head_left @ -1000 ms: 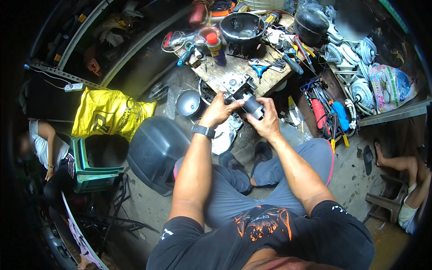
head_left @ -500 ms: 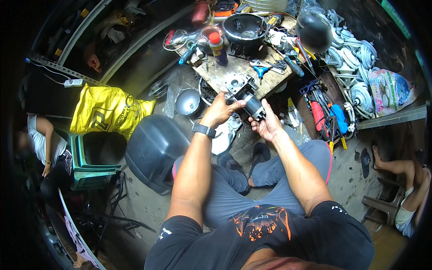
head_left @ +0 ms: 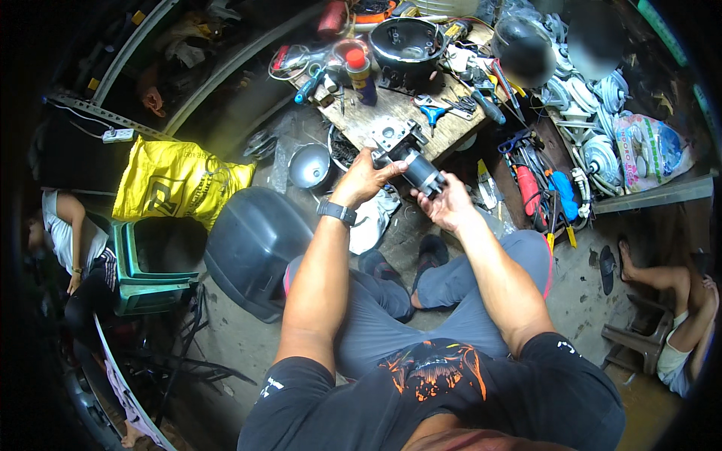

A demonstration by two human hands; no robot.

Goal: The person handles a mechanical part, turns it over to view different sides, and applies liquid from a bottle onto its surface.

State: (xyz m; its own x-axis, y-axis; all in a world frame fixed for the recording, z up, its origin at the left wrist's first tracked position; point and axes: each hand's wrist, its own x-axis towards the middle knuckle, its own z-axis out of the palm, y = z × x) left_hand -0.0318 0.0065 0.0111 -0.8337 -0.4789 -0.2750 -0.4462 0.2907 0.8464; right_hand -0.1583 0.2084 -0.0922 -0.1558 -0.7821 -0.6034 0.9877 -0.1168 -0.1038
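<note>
A dark cylindrical electric motor (head_left: 423, 174) with a silvery metal mounting plate (head_left: 391, 134) at its far end is held between both hands, in front of the workbench's near edge. My left hand (head_left: 368, 179) is closed around its left side near the plate, thumb lying across the body. Cupped at the motor's near end, my right hand (head_left: 450, 201) supports it with fingers and thumb. The undersides of both grips are hidden. On the wooden bench top (head_left: 361, 120), just beyond the motor, lies a blue-handled T-shaped tool (head_left: 432, 114).
A spray can with red cap (head_left: 360, 75) and a black round housing (head_left: 406, 52) stand on the bench. Hand tools (head_left: 532, 192) crowd a box at right. A black plastic shell (head_left: 256, 252) and yellow sack (head_left: 180, 180) sit left. Two other people are seated at the sides.
The motor has turned slightly, showing more of its body and plate. Both hands keep their hold, with the right fingers shifted a little at the near end. The whole view has moved slightly.
</note>
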